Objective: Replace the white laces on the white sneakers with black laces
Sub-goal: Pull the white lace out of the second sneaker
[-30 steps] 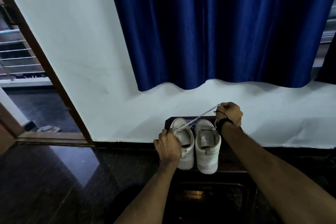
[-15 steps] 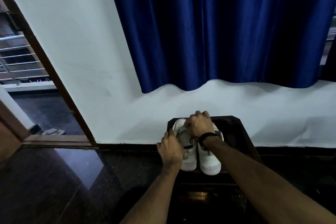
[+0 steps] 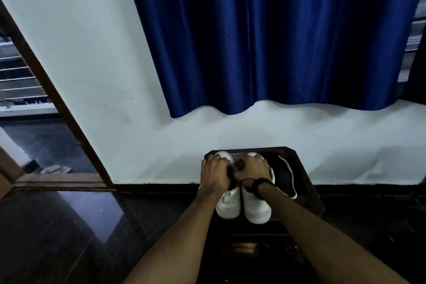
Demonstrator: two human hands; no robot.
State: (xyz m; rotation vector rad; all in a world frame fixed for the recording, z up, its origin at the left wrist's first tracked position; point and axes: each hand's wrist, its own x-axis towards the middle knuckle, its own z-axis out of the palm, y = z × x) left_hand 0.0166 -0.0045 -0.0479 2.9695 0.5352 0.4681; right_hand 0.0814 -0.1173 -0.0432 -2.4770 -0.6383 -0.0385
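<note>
Over sneakers [image 3: 242,203], both hands [image 3: 215,174] (curled).

Sneakers [image 3: 242,205], pair: white, plain. Loose lace [image 3: 291,178], right of pair: white. Tabletop [image 3: 306,182]: dark brown, near black. Wrist band [image 3: 259,182]: black. Curtain [image 3: 276,37], far: deep blue, plain. Wall [image 3: 92,53]: pale bluish white. Door frame [image 3: 53,94], left: brown. Floor [image 3: 69,226]: glossy black.

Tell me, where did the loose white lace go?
In the head view, the thin white shoelace lies on the dark wooden stand, just right of the right white sneaker.
</note>
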